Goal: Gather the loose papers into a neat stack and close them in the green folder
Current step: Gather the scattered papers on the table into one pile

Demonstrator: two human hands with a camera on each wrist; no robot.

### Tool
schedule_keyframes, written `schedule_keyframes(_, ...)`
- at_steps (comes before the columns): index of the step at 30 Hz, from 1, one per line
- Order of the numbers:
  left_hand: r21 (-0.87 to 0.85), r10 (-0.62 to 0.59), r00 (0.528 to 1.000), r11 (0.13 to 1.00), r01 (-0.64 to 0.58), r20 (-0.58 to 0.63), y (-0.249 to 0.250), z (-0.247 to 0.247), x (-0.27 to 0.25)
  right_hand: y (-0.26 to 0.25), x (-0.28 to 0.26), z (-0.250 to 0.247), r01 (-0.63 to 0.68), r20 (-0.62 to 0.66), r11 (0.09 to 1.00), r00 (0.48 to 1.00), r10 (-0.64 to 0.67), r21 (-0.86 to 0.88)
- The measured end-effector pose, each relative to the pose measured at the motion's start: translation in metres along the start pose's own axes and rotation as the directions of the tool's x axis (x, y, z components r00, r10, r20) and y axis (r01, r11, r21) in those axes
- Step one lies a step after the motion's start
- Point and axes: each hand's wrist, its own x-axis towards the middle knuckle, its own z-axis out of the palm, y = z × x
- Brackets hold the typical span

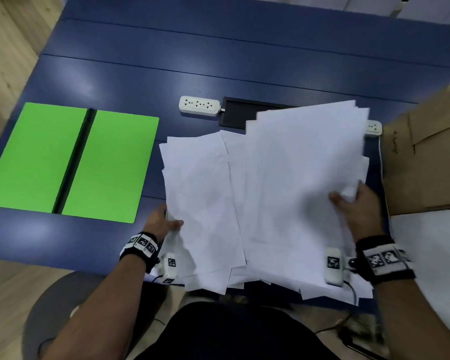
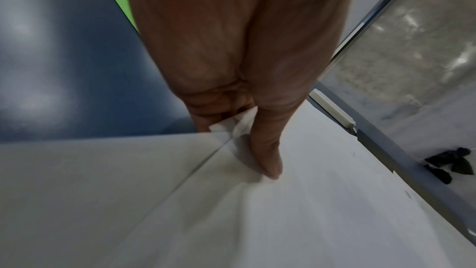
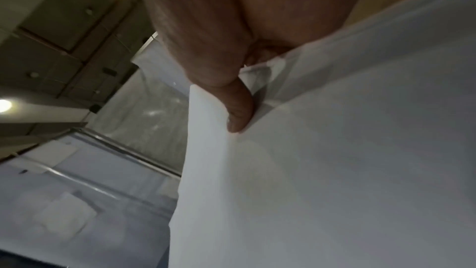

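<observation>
A loose spread of white papers (image 1: pixel 270 198) covers the near middle of the blue table (image 1: pixel 218 61), several sheets fanned and overlapping. My left hand (image 1: pixel 166 220) pinches the left edge of the papers (image 2: pixel 257 211), thumb on top and fingers under. My right hand (image 1: pixel 353 201) grips the right edge, thumb pressed on the papers (image 3: pixel 335 170), and that side is lifted off the table. The green folder (image 1: pixel 70 162) lies open and flat at the left, its dark spine down the middle, apart from the papers.
A white power strip (image 1: pixel 199 105) and a black tray (image 1: pixel 242 110) lie behind the papers. A second power strip (image 1: pixel 373 127) peeks out at the right. A cardboard box (image 1: pixel 426 157) stands at the right edge. The table's near edge is by my body.
</observation>
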Motion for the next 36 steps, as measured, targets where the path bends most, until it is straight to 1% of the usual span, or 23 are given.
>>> schedule_keyframes(3, -0.068, -0.008, 0.999, 0.998, 0.005, -0.051, 0.005, 0.003, -0.002, 0.015, -0.004, 0.067, -0.061, 0.119, 0.997, 0.991, 0.056, 0.036)
schedule_keyframes(4, -0.068, -0.018, 0.996, 0.998, 0.012, -0.084, 0.004, 0.003, 0.0, 0.02, -0.009, 0.09, -0.075, 0.145, 0.997, 0.987, 0.071, 0.027)
schedule_keyframes(6, -0.123, -0.068, 0.994, 0.991, 0.057, -0.087, 0.003, 0.004, 0.002, 0.033, -0.018, 0.132, -0.121, 0.186, 0.993, 0.975, 0.121, -0.01)
schedule_keyframes(9, -0.196, -0.136, 0.987, 0.973, 0.118, -0.081, 0.001, 0.006, 0.003, 0.048, -0.035, 0.177, -0.257, 0.161, 0.961, 0.949, 0.271, -0.1)
schedule_keyframes(11, -0.204, -0.135, 0.989, 0.972, 0.119, -0.065, 0.0, 0.005, 0.002, 0.049, -0.045, 0.196, -0.328, 0.106, 0.929, 0.931, 0.349, -0.174)
schedule_keyframes(12, -0.219, -0.118, 0.991, 0.971, 0.1, -0.068, -0.003, 0.006, 0.003, 0.045, -0.05, 0.203, -0.341, 0.084, 0.914, 0.927, 0.366, -0.218)
schedule_keyframes(14, -0.235, -0.117, 0.99, 0.967, 0.096, -0.076, -0.007, 0.008, 0.006, 0.036, -0.059, 0.218, -0.331, 0.09, 0.888, 0.922, 0.376, -0.321)
schedule_keyframes(15, -0.242, -0.102, 0.993, 0.966, 0.085, -0.06, -0.005, 0.009, 0.004, 0.031, -0.063, 0.223, -0.309, 0.127, 0.878, 0.918, 0.376, -0.364)
schedule_keyframes(17, -0.21, -0.087, 0.995, 0.975, 0.076, -0.043, 0.001, 0.011, -0.002, 0.027, -0.069, 0.233, -0.221, 0.246, 0.881, 0.906, 0.344, -0.418)
schedule_keyframes(19, -0.226, -0.077, 0.997, 0.972, 0.069, -0.03, 0.001, 0.011, -0.003, 0.024, -0.072, 0.238, -0.146, 0.342, 0.903, 0.891, 0.297, -0.405)
schedule_keyframes(21, -0.273, -0.072, 0.997, 0.96, 0.066, -0.013, 0.0, 0.01, -0.003, 0.025, -0.072, 0.241, -0.155, 0.353, 0.911, 0.887, 0.299, -0.381)
schedule_keyframes(23, -0.291, -0.077, 0.997, 0.954, 0.071, -0.009, -0.004, 0.011, 0.0, 0.023, -0.071, 0.243, -0.197, 0.357, 0.907, 0.871, 0.336, -0.372)
schedule_keyframes(26, -0.292, -0.111, 0.994, 0.951, 0.102, -0.013, -0.007, 0.01, 0.002, 0.028, -0.069, 0.249, -0.193, 0.483, 0.923, 0.806, 0.342, -0.333)
schedule_keyframes(27, -0.289, -0.122, 0.992, 0.951, 0.112, -0.018, -0.011, 0.01, 0.005, 0.029, -0.068, 0.249, -0.177, 0.51, 0.928, 0.793, 0.332, -0.329)
schedule_keyframes(28, -0.273, -0.134, 0.991, 0.954, 0.124, -0.016, -0.014, 0.009, 0.006, 0.03, -0.066, 0.249, -0.16, 0.511, 0.933, 0.8, 0.313, -0.321)
schedule_keyframes(29, -0.251, -0.136, 0.991, 0.959, 0.128, -0.015, -0.016, 0.008, 0.008, 0.031, -0.065, 0.245, -0.16, 0.489, 0.943, 0.822, 0.291, -0.293)
schedule_keyframes(30, -0.228, -0.133, 0.991, 0.965, 0.126, -0.016, -0.017, 0.008, 0.008, 0.032, -0.062, 0.239, -0.186, 0.418, 0.947, 0.863, 0.285, -0.261)
schedule_keyframes(31, -0.222, -0.128, 0.992, 0.967, 0.121, -0.017, -0.017, 0.008, 0.007, 0.034, -0.058, 0.23, -0.228, 0.288, 0.938, 0.909, 0.301, -0.262)
schedule_keyframes(32, -0.219, -0.123, 0.992, 0.969, 0.117, -0.014, -0.017, 0.009, 0.007, 0.036, -0.054, 0.22, -0.28, 0.134, 0.906, 0.932, 0.335, -0.318)
schedule_keyframes(33, -0.219, -0.121, 0.993, 0.969, 0.114, -0.016, -0.017, 0.009, 0.007, 0.038, -0.05, 0.209, -0.351, -0.009, 0.86, 0.927, 0.374, -0.37)
schedule_keyframes(34, -0.213, -0.121, 0.992, 0.97, 0.114, -0.022, -0.016, 0.009, 0.007, 0.04, -0.047, 0.199, -0.441, -0.11, 0.822, 0.895, 0.432, -0.361)
schedule_keyframes(35, -0.208, -0.118, 0.993, 0.972, 0.111, -0.023, -0.015, 0.009, 0.007, 0.044, -0.043, 0.194, -0.526, -0.151, 0.797, 0.85, 0.505, -0.297)
schedule_keyframes(36, -0.202, -0.119, 0.993, 0.973, 0.111, -0.027, -0.014, 0.009, 0.008, 0.046, -0.04, 0.188, -0.574, -0.131, 0.791, 0.819, 0.559, -0.214)
